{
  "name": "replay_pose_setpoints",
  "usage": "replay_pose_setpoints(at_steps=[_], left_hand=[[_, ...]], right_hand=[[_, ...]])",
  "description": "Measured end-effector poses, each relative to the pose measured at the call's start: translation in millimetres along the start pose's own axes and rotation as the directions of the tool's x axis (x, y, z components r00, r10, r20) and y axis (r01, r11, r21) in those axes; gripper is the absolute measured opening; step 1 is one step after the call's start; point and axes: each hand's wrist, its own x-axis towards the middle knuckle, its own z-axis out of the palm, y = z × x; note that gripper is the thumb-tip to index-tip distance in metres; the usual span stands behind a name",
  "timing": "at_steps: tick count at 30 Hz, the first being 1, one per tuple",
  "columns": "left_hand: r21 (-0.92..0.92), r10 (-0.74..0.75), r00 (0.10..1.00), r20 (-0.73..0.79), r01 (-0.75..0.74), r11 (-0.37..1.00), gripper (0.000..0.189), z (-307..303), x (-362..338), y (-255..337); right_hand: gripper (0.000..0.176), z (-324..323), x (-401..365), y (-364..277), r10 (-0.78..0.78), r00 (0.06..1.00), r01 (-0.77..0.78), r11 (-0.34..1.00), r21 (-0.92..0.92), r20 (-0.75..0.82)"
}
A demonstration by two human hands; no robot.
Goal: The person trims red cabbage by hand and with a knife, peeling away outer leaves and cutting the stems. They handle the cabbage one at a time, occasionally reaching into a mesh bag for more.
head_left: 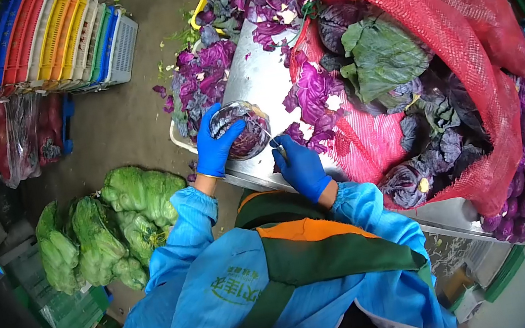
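In the head view, my left hand (pixel 219 145), in a blue glove, is wrapped round the left side of a red cabbage (pixel 252 140). The cabbage rests at the near edge of a metal table (pixel 247 85). My gloved right hand (pixel 302 167) is closed on a small knife (pixel 270 135), whose thin blade meets the cabbage's right side; most of its handle is hidden by my fingers. Loose purple leaves (pixel 314 98) lie on the metal just beyond my right hand.
A red mesh sack (pixel 458 19) of cabbages lies open on the right, a large green leaf (pixel 385 54) on top. Trimmed leaves (pixel 205 74) fill a container beyond my left hand. Green bagged vegetables (pixel 138 196) and stacked crates (pixel 54 42) stand at left.
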Motion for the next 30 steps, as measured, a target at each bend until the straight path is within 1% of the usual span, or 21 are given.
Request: replay_pose_setpoints(at_steps=[3, 6, 7, 8, 10, 12, 14, 15, 16, 18, 19, 20, 21, 22, 23, 24, 25, 26, 27, 28, 30], left_hand=[[0.059, 0.072, 0.997, 0.017, -0.073, 0.996, 0.065, 6, -4, 0], [0.057, 0.073, 0.997, -0.027, -0.071, 0.996, 0.073, 9, 0, 0], [0.138, 0.082, 0.995, -0.062, -0.073, 0.988, 0.071, 8, 4, -2], [0.141, 0.078, 0.995, -0.055, -0.070, 0.988, 0.071, 6, 5, -2], [0.107, 0.043, 0.999, -0.030, -0.040, 0.993, 0.067, 6, 10, 3], [0.112, 0.051, 0.999, -0.019, -0.049, 0.992, 0.062, 7, 11, 6], [0.108, 0.045, 0.999, 0.025, -0.047, 0.993, 0.060, 7, 10, 6], [0.048, -0.001, 1.000, 0.012, 0.000, 0.999, 0.060, 7, 11, 9], [0.048, 0.011, 1.000, 0.013, -0.012, 0.999, 0.060, 7, 10, 4], [0.309, 0.212, 0.976, 0.054, -0.218, 0.926, 0.062, 5, -1, -6], [0.193, 0.188, 0.978, 0.086, -0.201, 0.960, 0.065, 4, -2, -3], [0.191, 0.186, 0.979, 0.084, -0.199, 0.961, 0.065, -3, -5, -3], [0.100, 0.143, 0.982, 0.126, -0.156, 0.983, 0.067, -14, -1, -3], [0.009, 0.106, 0.980, 0.170, -0.109, 0.994, 0.069, -21, 2, -4], [-0.154, 0.020, 0.982, 0.188, 0.009, 0.988, 0.069, -24, 1, -7], [-0.161, 0.031, 0.981, 0.190, 0.000, 0.987, 0.069, -21, 3, -3], [-0.148, 0.114, 0.963, 0.244, -0.080, 0.986, 0.069, -13, 2, 2], [-0.141, 0.185, 0.938, 0.294, -0.149, 0.979, 0.069, -6, -3, 3], [-0.106, 0.256, 0.925, 0.280, -0.235, 0.966, 0.072, 0, 1, -1], [-0.180, 0.205, 0.960, 0.191, -0.172, 0.969, 0.074, 13, 0, 7], [-0.315, 0.142, 0.984, 0.107, -0.102, 0.944, 0.082, 26, 5, 0]], right_hand=[[0.020, 4, 15, 10, 0.084, 0.983, -0.051, 0.980, -0.194, 0.162], [0.021, 5, 36, 7, 0.131, 0.979, -0.087, 0.962, -0.261, 0.157], [0.022, 5, 39, 8, 0.060, 0.990, -0.015, 0.944, -0.329, 0.128], [0.022, 5, 36, 6, 0.067, 0.990, -0.023, 0.945, -0.327, 0.125], [0.021, -2, 34, -1, 0.084, 0.968, -0.015, 0.959, -0.283, 0.235], [0.022, -5, 25, 6, 0.038, 0.974, 0.011, 0.977, -0.214, 0.224], [0.023, 1, 16, 16, 0.009, 0.987, 0.034, 0.962, -0.271, 0.159], [0.023, 10, 28, 22, 0.056, 0.985, -0.001, 0.949, -0.315, 0.164], [0.023, 13, 41, 29, 0.047, 0.987, 0.005, 0.949, -0.316, 0.156], [0.027, 16, 56, 36, 0.096, 0.972, -0.002, 0.917, -0.400, 0.215], [0.027, 13, 66, 39, 0.081, 0.976, 0.008, 0.916, -0.400, 0.204], [0.029, 9, 64, 42, 0.098, 0.969, -0.023, 0.949, -0.314, 0.227], [0.031, 3, 67, 44, 0.102, 0.964, -0.044, 0.973, -0.228, 0.247], [0.034, -2, 71, 45, 0.051, 0.975, -0.059, 0.998, 0.029, 0.217], [0.032, -7, 71, 46, 0.163, 0.932, -0.262, 0.919, 0.293, 0.323], [0.030, -18, 74, 37, 0.234, 0.865, -0.456, 0.735, 0.502, 0.444], [0.025, -27, 72, 28, 0.250, 0.837, -0.519, 0.644, 0.563, 0.486], [0.025, -33, 66, 25, 0.265, 0.832, -0.529, 0.645, 0.552, 0.488], [0.024, -40, 59, 25, 0.279, 0.882, -0.465, 0.646, 0.606, 0.380], [0.022, -48, 51, 19, 0.292, 0.919, -0.395, 0.649, 0.651, 0.266], [0.013, -59, 42, 1, 0.405, 0.907, -0.371, 0.634, 0.679, 0.117]])
